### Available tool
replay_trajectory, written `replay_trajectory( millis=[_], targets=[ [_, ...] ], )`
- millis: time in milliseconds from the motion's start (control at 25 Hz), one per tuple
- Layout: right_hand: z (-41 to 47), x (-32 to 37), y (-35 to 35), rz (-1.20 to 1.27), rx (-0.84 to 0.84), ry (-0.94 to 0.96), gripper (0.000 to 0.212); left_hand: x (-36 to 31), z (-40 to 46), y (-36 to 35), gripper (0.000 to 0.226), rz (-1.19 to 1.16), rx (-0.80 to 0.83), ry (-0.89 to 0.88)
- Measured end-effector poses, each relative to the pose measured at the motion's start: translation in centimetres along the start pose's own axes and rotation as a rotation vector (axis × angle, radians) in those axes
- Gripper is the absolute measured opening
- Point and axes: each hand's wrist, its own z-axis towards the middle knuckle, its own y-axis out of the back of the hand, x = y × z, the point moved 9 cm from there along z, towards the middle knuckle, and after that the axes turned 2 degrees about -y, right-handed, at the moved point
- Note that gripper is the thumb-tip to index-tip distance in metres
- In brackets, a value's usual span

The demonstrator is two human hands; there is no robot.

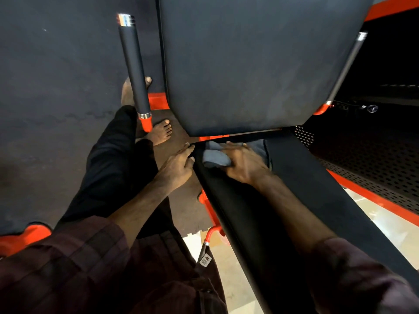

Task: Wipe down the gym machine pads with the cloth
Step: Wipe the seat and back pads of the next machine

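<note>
Both hands at the top end of the black padded seat pad [294,191], cloth under my right.

My right hand [243,163] presses the crumpled grey-blue cloth [214,156] flat onto the seat, fingers spread over it, just below the large dark upright back pad [249,64]. My left hand [178,165] rests relaxed on the seat's edge, fingertips touching, holding nothing. Beside it stands a black foam-covered handle with an orange base [136,75].

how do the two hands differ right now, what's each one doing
The right hand lies flat on the grey cloth, pressing it onto the black seat pad near the back pad. The left hand holds no cloth; its fingers rest at the seat pad's left edge. The right looks motion-blurred, the left sharper. Both are bare.
</note>
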Motion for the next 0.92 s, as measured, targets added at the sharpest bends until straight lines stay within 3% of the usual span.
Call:
replay_trajectory(
  millis=[200, 320, 400, 480, 640, 840, 920],
  targets=[
    [-1.7, 2.6, -1.7, 0.111, 0.103, 0.268, 0.062, 1.1, -0.3, 0.5, 0.058, -0.002, 0.005, -0.001],
    [0.0, -1.0, 0.2, 0.116, 0.046, 0.102, 0.049, 0.6, -0.7, 0.6, 0.058, 0.001, 0.019, 0.007],
    [3.5, -1.2, -0.2, -0.036, 0.0, -0.023, 0.063, 0.1, -0.9, 0.5, 0.054, 0.017, 0.02, 0.032],
    [5.7, 1.1, -2.1, -0.051, 0.039, -0.013, 0.076, 0.5, -0.9, 0.5, 0.049, 0.003, 0.018, 0.098],
    [2.6, 0.0, -1.4, 0.125, 0.118, 0.166, 0.072, 0.5, -1.2, 0.6, 0.053, 0.036, 0.017, 0.069],
    [2.8, -7.3, 1.8, -0.085, -0.049, -0.166, 0.064, -1.5, -1.1, -0.3, 0.054, 0.035, 0.026, -0.052],
    [3.5, -4.7, 1.1, -0.056, -0.027, -0.096, 0.062, -2.0, -0.8, -0.5, 0.053, 0.046, 0.024, -0.063]
  ],
)
